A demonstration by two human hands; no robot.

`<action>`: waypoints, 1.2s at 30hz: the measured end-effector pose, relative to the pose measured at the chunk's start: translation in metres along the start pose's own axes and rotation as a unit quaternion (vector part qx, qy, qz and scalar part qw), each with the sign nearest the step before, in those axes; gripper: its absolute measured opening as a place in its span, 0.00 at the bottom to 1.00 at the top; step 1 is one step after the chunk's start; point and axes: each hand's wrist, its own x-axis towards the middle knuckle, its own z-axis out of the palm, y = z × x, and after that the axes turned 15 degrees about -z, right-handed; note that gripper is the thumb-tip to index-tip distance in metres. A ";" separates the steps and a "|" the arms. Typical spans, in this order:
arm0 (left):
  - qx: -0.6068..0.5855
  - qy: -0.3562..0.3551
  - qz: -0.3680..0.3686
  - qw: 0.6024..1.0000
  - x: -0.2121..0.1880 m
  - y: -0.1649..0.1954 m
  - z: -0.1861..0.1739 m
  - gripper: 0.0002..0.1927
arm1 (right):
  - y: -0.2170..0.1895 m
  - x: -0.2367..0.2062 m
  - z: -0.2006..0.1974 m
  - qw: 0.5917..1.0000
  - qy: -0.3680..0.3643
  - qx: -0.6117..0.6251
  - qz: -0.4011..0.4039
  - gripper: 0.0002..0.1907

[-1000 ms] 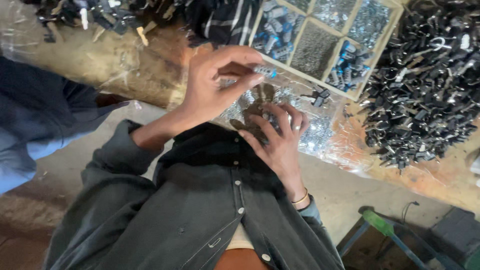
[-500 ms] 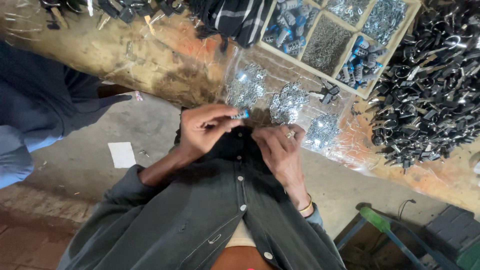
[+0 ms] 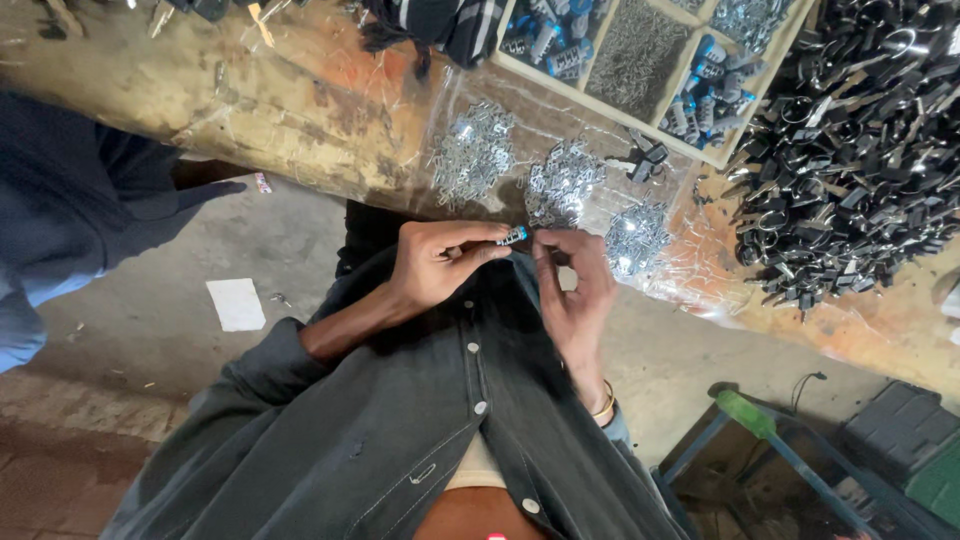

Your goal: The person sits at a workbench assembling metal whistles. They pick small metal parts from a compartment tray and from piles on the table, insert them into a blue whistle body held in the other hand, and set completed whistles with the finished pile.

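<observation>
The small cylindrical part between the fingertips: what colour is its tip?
Blue tip, silvery body; head view.

Small part (image 3: pixel 513 236) pinched in fingers was blue and silver. Shirt (image 3: pixel 400 430) dark grey denim with pale buttons. Bangle (image 3: pixel 603 404) gold. Metal pieces (image 3: pixel 470 155) on bench shone silver; clip pile (image 3: pixel 850 150) black. Cloth (image 3: pixel 450 25) was black-and-white striped.

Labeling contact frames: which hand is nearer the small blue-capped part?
Left. The left hand pinches the blue-capped part at its fingertips; the right hand sits just beside it, fingers curled, apparently not touching.
</observation>
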 end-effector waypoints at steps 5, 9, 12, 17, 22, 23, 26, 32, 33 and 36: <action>-0.003 -0.005 0.014 1.000 -0.002 -0.004 0.002 0.11 | -0.002 -0.004 0.005 1.000 -0.011 -0.002 0.017 0.13; 0.020 -0.011 0.035 0.999 -0.004 -0.005 0.000 0.12 | -0.002 -0.004 0.013 0.998 0.020 -0.020 0.054 0.18; 0.045 -0.008 0.053 0.998 -0.004 -0.003 -0.002 0.12 | -0.007 -0.002 0.016 0.984 0.007 -0.167 -0.068 0.16; 0.051 0.031 0.077 0.995 -0.006 0.005 -0.012 0.11 | -0.016 0.016 0.001 0.973 -0.123 -0.185 -0.060 0.18; -0.011 0.068 0.051 0.996 -0.010 0.011 -0.028 0.11 | -0.025 0.028 0.010 0.935 -0.118 -0.300 -0.151 0.22; -0.007 0.073 0.031 0.997 -0.009 0.011 -0.030 0.11 | -0.023 0.028 0.011 0.931 -0.124 -0.303 -0.163 0.23; 0.001 0.082 -0.007 0.997 -0.010 0.010 -0.031 0.10 | -0.013 0.023 0.007 0.935 -0.134 -0.256 -0.207 0.18; -0.057 0.014 0.025 0.998 -0.005 0.002 -0.016 0.10 | 0.008 -0.007 -0.003 0.976 -0.079 -0.153 -0.132 0.10; -0.047 0.010 0.027 0.998 -0.004 0.001 -0.012 0.10 | 0.010 -0.011 -0.002 0.983 -0.042 -0.145 -0.106 0.09; -0.038 0.001 0.032 0.999 -0.003 -0.001 -0.003 0.11 | 0.010 -0.013 0.001 0.996 0.016 -0.067 -0.056 0.11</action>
